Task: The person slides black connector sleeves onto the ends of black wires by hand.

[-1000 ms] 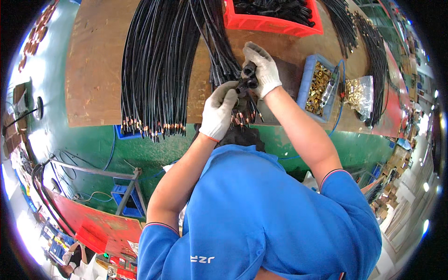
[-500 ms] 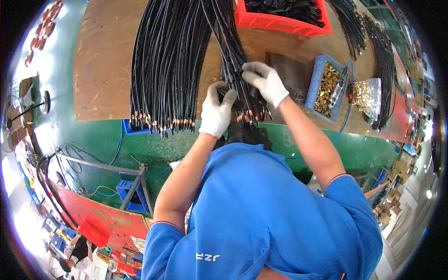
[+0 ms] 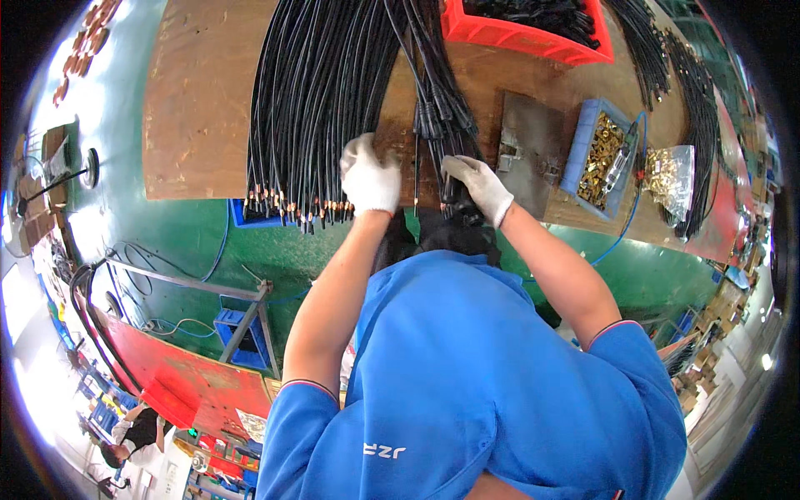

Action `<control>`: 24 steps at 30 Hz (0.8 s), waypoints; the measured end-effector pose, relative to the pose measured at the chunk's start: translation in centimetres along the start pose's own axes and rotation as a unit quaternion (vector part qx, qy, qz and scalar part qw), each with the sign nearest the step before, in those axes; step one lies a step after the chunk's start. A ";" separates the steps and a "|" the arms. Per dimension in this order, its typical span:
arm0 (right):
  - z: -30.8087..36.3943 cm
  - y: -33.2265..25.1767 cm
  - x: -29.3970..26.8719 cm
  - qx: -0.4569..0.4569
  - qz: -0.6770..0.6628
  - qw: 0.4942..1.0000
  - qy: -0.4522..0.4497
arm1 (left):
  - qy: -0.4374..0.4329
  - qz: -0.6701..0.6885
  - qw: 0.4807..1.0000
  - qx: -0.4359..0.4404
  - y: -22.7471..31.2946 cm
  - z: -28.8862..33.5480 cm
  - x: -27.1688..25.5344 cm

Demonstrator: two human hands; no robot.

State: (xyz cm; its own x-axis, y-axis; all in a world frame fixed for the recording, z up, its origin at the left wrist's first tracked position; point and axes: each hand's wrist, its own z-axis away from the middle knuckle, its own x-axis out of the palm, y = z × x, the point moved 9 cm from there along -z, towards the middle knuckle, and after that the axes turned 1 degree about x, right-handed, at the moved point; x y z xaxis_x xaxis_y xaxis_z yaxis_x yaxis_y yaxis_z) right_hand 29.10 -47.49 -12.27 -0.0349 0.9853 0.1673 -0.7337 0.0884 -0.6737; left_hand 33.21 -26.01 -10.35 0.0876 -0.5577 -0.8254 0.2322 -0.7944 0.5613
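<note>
My left hand (image 3: 369, 177), in a white glove, is at the right edge of a wide bundle of black cables (image 3: 321, 108). Its thumb stands apart from the bent fingers, and nothing shows between them. The bundle's bare copper ends point toward me. My right hand (image 3: 481, 185), also gloved, closes over the lower end of a smaller group of black cables (image 3: 423, 75). Black sleeves (image 3: 429, 122) sit on these cables just above that hand. One cable with a copper tip hangs to the left of the group. The right hand's fingertips are partly hidden among the dark cables.
A red crate (image 3: 533, 37) of black parts stands at the far side of the brown tabletop (image 3: 200, 108). To the right are a metal plate (image 3: 523, 137), a blue bin (image 3: 575, 158) of brass fittings with a tool on top, a clear bag (image 3: 669, 179) of fittings and more cables.
My left hand has left the smaller cable group and moved left to the wide bundle. My right hand has slid down toward the near cable ends. The view has shifted slightly.
</note>
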 end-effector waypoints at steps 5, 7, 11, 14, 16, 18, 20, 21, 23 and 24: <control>2.6 1.9 -1.4 0.015 0.081 0.995 -0.063 | -0.039 -0.193 0.980 0.010 -0.6 -1.1 3.6; 5.2 1.5 -0.5 -0.007 0.158 0.983 -0.093 | 0.028 -0.274 0.961 -0.014 -0.3 -1.1 3.8; 9.0 4.1 -0.5 0.016 0.178 0.978 -0.112 | -0.045 -0.222 0.965 -0.135 -0.7 -2.6 4.9; 10.0 4.4 -1.5 0.028 0.138 0.986 -0.085 | -0.026 -0.202 0.958 -0.199 -1.4 -2.6 5.2; 10.3 3.8 -3.0 0.025 0.154 0.987 -0.042 | -0.060 -0.199 0.956 -0.206 -1.2 -2.3 5.5; 9.8 3.5 -4.2 -0.007 0.161 0.987 -0.030 | -0.029 -0.247 0.961 -0.124 0.6 -2.6 5.2; 9.5 3.5 -5.7 0.053 0.092 0.994 0.016 | -0.044 -0.232 0.960 -0.153 0.2 -2.0 6.1; 9.2 4.0 -6.3 0.064 0.066 0.996 0.020 | 0.006 -0.240 0.961 -0.134 0.9 -1.9 5.5; 8.5 3.7 -7.3 0.042 0.048 0.997 0.038 | 0.011 -0.216 0.959 -0.181 0.1 -1.8 5.3; 8.4 3.5 -8.3 0.022 0.030 0.997 0.064 | -0.045 -0.177 0.955 -0.232 -0.1 -2.3 5.2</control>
State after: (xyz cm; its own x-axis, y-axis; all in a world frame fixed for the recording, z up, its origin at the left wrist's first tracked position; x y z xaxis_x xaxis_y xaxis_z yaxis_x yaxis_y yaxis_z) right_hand 21.09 -56.55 -10.01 0.0043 0.9995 0.0322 -0.7626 0.0241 -0.6464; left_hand 35.84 -28.29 -14.86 -0.1556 -0.3088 -0.9383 0.6383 -0.7564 0.1431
